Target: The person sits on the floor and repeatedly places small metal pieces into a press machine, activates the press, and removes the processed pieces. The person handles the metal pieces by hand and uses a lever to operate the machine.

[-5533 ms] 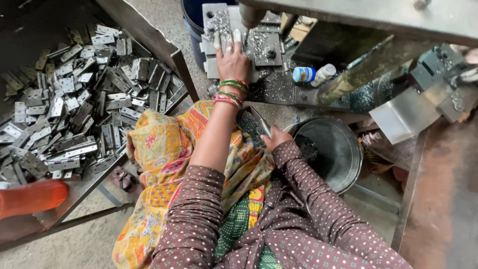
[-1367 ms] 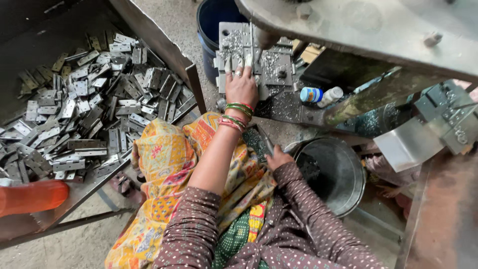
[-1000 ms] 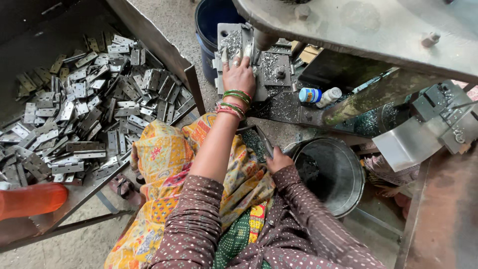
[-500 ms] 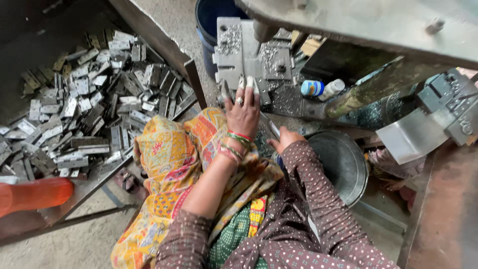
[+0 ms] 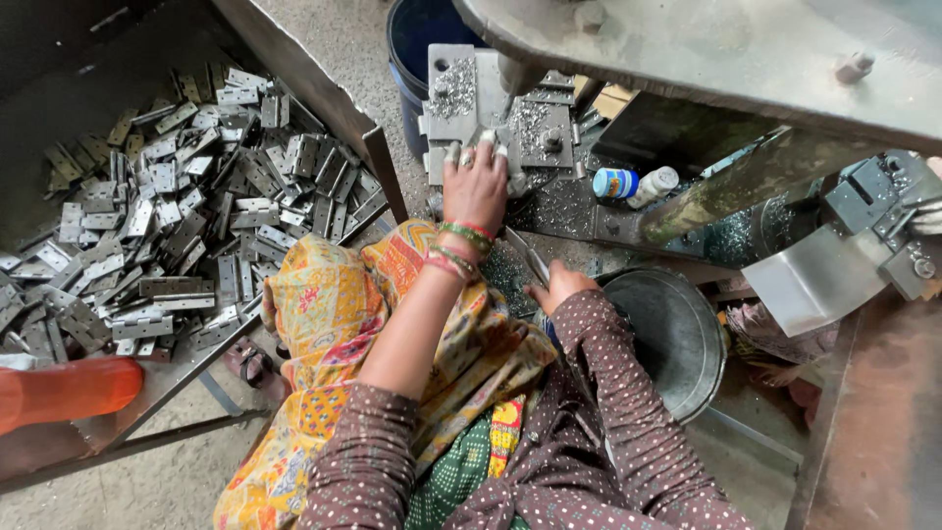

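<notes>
Nearest the camera, two arms in brown dotted sleeves reach forward over a lap draped in yellow and orange patterned cloth (image 5: 324, 324). The right hand (image 5: 555, 289) rests low, just past the lap, its fingers closed on a thin flat metal piece (image 5: 522, 253) that pokes out toward the machine; the grasp looks light, and the fingertips themselves are partly hidden. Just right of that hand sits a round metal pan (image 5: 677, 334), dark and shallow, on the floor beside the person's knee.

Farther out, the left hand (image 5: 475, 185), with green and red bangles at the wrist, lies palm down on the grey die plate (image 5: 461, 98) of the press. Its fingers are spread at the plate's near edge and press on a small metal part there; whether they pinch it or only hold it flat cannot be told. Metal filings are scattered over the plate and on the bed around it.

To the left, a sloping tray (image 5: 324, 98) holds a heap of grey hinges (image 5: 177, 216), which lie loose across most of it, well apart from both hands. To the right of the plate, a small blue-and-white bottle (image 5: 628, 184) lies on its side on the machine bed. Beyond the plate stands a dark blue bucket (image 5: 417, 39), partly covered by the press frame above.
</notes>
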